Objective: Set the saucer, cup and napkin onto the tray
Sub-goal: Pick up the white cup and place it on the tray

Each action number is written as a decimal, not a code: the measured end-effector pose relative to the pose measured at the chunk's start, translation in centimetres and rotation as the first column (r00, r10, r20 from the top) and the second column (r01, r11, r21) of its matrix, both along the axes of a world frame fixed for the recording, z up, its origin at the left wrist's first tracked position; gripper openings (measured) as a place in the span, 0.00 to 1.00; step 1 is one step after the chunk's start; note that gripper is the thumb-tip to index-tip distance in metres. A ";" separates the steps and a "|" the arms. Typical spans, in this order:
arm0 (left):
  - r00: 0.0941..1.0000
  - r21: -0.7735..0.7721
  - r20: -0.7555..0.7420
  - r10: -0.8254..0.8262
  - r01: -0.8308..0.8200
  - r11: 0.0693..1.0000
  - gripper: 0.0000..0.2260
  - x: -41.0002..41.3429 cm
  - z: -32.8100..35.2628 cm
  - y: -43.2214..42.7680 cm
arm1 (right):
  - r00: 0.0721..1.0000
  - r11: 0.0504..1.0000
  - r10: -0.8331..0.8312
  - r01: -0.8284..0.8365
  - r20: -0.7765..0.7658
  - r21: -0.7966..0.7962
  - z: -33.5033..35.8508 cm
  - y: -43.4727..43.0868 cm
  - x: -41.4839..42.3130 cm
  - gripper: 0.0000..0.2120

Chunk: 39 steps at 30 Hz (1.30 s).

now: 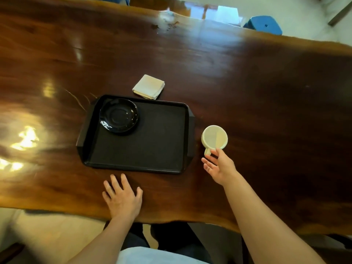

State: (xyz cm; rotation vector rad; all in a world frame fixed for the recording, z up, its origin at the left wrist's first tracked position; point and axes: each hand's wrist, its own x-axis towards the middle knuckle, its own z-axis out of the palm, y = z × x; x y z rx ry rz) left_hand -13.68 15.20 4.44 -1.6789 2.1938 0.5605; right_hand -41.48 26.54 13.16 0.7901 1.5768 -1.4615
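A black rectangular tray (pixel 144 149) lies on the dark wooden table. A glossy black saucer (pixel 118 115) sits in the tray's far left corner. A folded white napkin (pixel 148 86) rests on the table just beyond the tray's far edge. A cream cup (pixel 214 137) stands upright on the table to the right of the tray, its handle pointing toward me. My right hand (pixel 219 166) is open just below the cup, fingertips close to the handle, holding nothing. My left hand (pixel 122 197) lies flat and open on the table in front of the tray.
The wooden table (pixel 266 92) stretches wide to the left, right and far side. Its near edge runs just behind my left hand. A blue stool (pixel 264 25) stands beyond the far edge.
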 end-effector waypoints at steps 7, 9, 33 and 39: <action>1.000 -0.033 0.023 -0.002 0.002 0.999 0.36 0.2 -0.5 0.4 | 1.000 0.991 -0.029 0.028 0.008 0.131 -1.5 -0.9 -1.5 0.22; 0.999 -0.045 0.037 -0.001 0.003 0.999 0.37 0.4 -0.9 0.4 | 0.998 0.994 -0.045 0.040 0.044 0.098 -1.8 -0.8 -1.3 0.21; 0.989 -0.070 0.100 0.106 -0.099 0.993 0.38 -1.5 -3.3 1.0 | 0.974 0.985 -0.143 0.157 0.176 -0.072 -2.9 -3.3 -2.2 0.22; 0.992 -0.111 0.049 0.119 -0.113 0.987 0.37 -1.4 -4.1 1.0 | 0.964 0.975 -0.201 0.214 0.174 -0.062 -3.0 -4.0 -2.5 0.22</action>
